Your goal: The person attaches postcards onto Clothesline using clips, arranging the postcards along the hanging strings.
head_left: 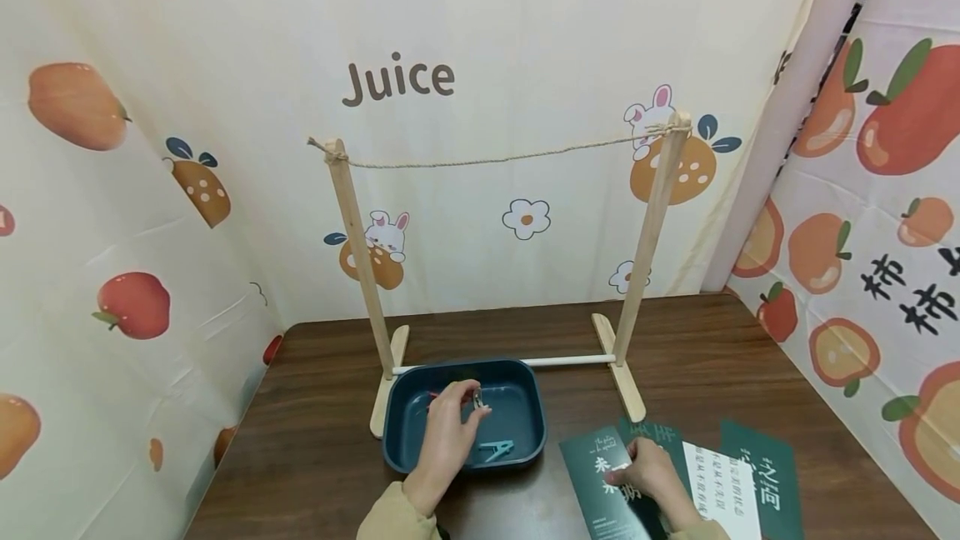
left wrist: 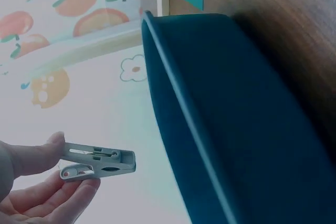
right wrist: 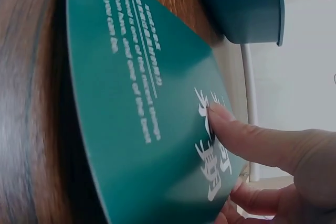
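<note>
Above the dark blue tray (head_left: 517, 411), my left hand (head_left: 446, 436) pinches a pale grey clothespin (left wrist: 100, 162) by its handle ends between thumb and fingers. A teal clothespin (head_left: 497, 448) lies in the tray, and a bit of red shows past the left hand. To the right, my right hand (head_left: 656, 477) holds a dark green card (right wrist: 131, 108) with white lettering. Its thumb lies on the printed face, with the fingers behind. The card is tilted, one edge lifted above the table in the right wrist view.
Behind the tray stands a wooden frame, with a left post (head_left: 360, 257), a right post (head_left: 652, 240) and a string (head_left: 480, 162) tied between their tops. A white card (head_left: 720, 490) and another green card (head_left: 776, 473) lie at the right on the brown table (head_left: 300, 440).
</note>
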Motion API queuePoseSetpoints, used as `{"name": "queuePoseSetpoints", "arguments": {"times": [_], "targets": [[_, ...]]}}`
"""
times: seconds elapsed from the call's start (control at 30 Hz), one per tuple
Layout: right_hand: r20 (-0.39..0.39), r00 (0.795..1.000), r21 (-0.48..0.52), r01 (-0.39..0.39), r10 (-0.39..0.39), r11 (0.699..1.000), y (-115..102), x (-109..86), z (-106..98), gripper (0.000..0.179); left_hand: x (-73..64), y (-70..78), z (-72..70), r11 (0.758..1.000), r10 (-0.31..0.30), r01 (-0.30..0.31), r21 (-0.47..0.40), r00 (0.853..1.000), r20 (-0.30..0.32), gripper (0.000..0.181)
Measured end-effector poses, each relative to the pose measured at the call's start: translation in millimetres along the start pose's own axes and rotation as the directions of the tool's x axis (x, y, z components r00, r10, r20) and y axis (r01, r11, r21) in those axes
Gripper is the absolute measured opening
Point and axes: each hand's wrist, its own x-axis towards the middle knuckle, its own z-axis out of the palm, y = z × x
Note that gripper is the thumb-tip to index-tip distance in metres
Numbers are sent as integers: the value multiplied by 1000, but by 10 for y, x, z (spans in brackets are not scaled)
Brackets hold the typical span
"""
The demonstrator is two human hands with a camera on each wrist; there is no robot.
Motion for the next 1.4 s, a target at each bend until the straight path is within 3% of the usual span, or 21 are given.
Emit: {"name": "queuePoseSetpoints", "arguments": {"times": [0.27, 0.47, 0.7, 0.87, 1.13, 1.4], "targets": [[43, 999, 15, -21, 21, 1000, 48, 22, -77, 35, 59, 125, -50, 996, 81, -83, 42, 996, 43, 30], [46, 999, 74, 19, -23, 997, 85, 19, -127, 27, 134, 260, -99, 993, 110, -114, 38, 990, 86, 29], [81, 997, 191, 2, -18, 982, 114, 16, -200, 19, 262, 464, -168, 980, 194, -197, 32, 977, 93, 30], [64, 997, 236, 26, -42, 971, 78, 15, -291, 17, 369, 594, -219, 968, 246, -250, 29, 965, 96, 30], [61, 996, 255, 51, -69, 966, -42, 18, -504, 18, 551, 817, -315, 955, 293, -296, 28, 953, 83, 29], [17, 985, 200, 168, -174, 965, -184, 52, -790, 14, 749, 1032, -430, 942, 336, -337, 1, 939, 68, 26]]}}
